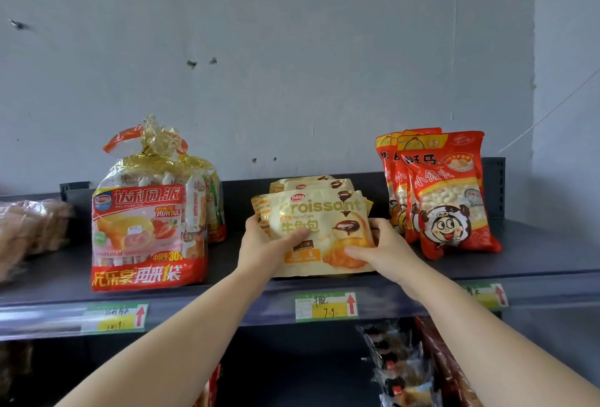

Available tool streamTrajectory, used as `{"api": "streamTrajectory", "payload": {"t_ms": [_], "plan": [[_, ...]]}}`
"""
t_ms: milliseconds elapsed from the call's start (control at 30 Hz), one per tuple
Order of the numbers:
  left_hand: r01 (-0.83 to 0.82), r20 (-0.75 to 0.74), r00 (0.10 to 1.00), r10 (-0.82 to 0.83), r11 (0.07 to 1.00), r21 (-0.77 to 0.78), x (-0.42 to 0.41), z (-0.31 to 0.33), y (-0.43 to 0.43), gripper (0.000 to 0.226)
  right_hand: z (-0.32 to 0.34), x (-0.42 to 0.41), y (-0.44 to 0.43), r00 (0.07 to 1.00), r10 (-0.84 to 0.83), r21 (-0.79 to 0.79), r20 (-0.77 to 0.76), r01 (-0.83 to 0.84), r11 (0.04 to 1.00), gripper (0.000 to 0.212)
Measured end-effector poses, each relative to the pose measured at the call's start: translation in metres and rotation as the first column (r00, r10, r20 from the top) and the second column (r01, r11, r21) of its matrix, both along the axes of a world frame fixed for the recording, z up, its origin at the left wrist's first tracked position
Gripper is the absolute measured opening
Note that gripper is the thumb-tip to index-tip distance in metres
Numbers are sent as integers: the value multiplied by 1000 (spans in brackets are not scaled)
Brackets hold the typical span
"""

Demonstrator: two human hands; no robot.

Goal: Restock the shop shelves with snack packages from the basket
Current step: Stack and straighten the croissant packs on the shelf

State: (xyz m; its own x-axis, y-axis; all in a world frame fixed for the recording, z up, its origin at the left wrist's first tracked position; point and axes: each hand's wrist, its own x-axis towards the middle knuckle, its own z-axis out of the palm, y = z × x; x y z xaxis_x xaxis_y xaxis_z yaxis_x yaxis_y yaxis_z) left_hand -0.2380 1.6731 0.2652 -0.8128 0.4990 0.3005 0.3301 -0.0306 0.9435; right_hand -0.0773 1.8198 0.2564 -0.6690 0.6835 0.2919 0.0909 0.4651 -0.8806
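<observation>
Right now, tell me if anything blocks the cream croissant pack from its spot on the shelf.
Nothing visible does. The left hand and right hand hold the cream croissant pack at the front of the dark grey shelf, matching packs behind it; the red pie bag and red snack bags sit clear either side.

Scuffed grey wall [292, 49] behind dark shelving [535, 257]

A shop: dark metal shelf [535, 263] stocked with snack bags [451, 198], handwritten price tags [326, 306] along its front edge.
</observation>
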Motion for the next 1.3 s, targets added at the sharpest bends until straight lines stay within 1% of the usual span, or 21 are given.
{"api": "streamTrajectory", "payload": {"t_ms": [67,133,200,267,300,367,400,433,467,533,633,733,800,867,933,1000,1033,1067,1133,1200,1300], "plan": [[56,11,998,-57,997,44,-3,-3,0,106,0,3,5,1000,17,-51,1,-17,999,76],[102,11,995,-103,994,46,-6,-4,1,112,2,6,8,996,81,-118,20,-78,990,77],[54,-55,997,-52,998,43,-9,-5,2,125,6,5,5,987,156,-130,50,-148,980,78],[-5,-88,996,10,998,60,-16,-5,2,127,8,-3,1,979,181,-78,92,-174,982,86],[2,-52,999,3,996,85,-21,-5,1,123,9,-7,-1,974,200,-65,108,-194,979,88],[64,102,992,-79,987,148,-29,-2,-1,113,11,-17,-6,955,274,-98,116,-264,960,82],[104,186,973,-135,981,164,-32,0,-2,110,11,-21,-8,947,302,-119,107,-289,950,81],[135,242,955,-172,977,164,-34,1,-3,111,11,-25,-10,948,302,-128,98,-289,949,81],[149,260,948,-185,977,151,-34,1,-3,113,11,-27,-10,954,288,-130,81,-276,952,80],[153,223,958,-181,978,139,-31,1,-1,117,10,-27,-9,969,243,-138,35,-236,962,77],[202,130,967,-219,971,130,-22,3,7,109,8,-21,2,989,145,-125,-26,-147,981,78],[238,77,967,-242,970,58,-16,6,25,106,8,-17,18,998,31,-150,-62,-40,988,77],[193,49,980,-191,981,-25,-18,8,33,115,10,-20,28,999,44,-195,-27,-48,980,80],[193,66,980,-189,979,-61,-24,9,35,127,16,-23,35,994,104,-232,25,-95,968,90],[274,162,950,-268,961,-19,-34,8,34,137,23,-26,42,985,173,-301,23,-158,940,102],[347,229,912,-341,938,15,-44,6,32,150,26,-30,50,974,227,-360,-23,-220,907,105],[378,234,899,-370,926,10,-48,6,32,153,27,-32,54,968,246,-378,-41,-243,894,104],[395,230,894,-384,919,-3,-50,5,31,152,28,-35,56,962,268,-385,-44,-264,884,102],[379,213,906,-365,925,-29,-53,5,27,141,30,-42,58,949,314,-388,-30,-301,871,99],[354,190,921,-339,934,-48,-60,5,24,132,30,-50,53,943,333,-378,-5,-310,872,102],[379,154,919,-362,920,-96,-71,11,20,114,28,-59,46,941,336,-335,32,-306,891,107]]}}
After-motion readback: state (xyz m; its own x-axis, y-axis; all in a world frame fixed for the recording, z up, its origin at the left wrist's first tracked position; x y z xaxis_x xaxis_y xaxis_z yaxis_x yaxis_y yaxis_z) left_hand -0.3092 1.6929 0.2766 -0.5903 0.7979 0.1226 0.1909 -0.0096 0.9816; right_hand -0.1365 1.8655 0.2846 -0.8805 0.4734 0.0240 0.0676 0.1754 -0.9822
